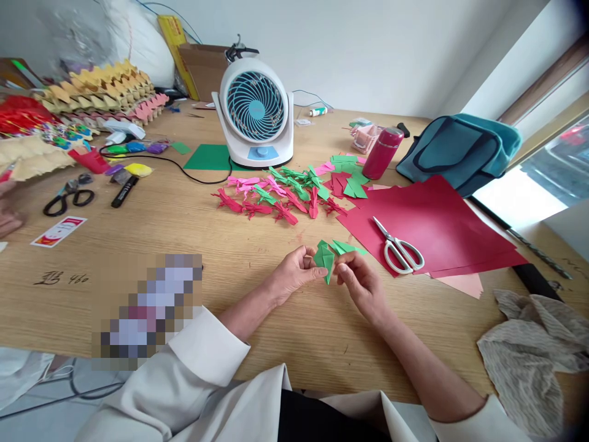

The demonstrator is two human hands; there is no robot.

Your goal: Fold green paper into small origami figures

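A folded green paper [324, 258], diamond-like with a pointed lower tip, is held above the wooden table. My left hand [301, 270] pinches it from the left, thumb across its front. At its right edge, my right hand [361, 282] has thumb and fingers closed together; the fingertips partly hide what they grip. Just behind lie more folded green pieces [347, 247]. Farther back is a cluster of small folded paper figures in red [285, 212], green [294, 178] and pink [243, 183].
White-handled scissors [402, 253] rest on red paper sheets [442, 221] at right. A fan [255, 107], a red bottle [383, 153] and a blue bag [460, 150] stand behind. Black-handled scissors [69, 196] lie left, near another person's hand [9, 215]. A cloth [529, 350] lies right.
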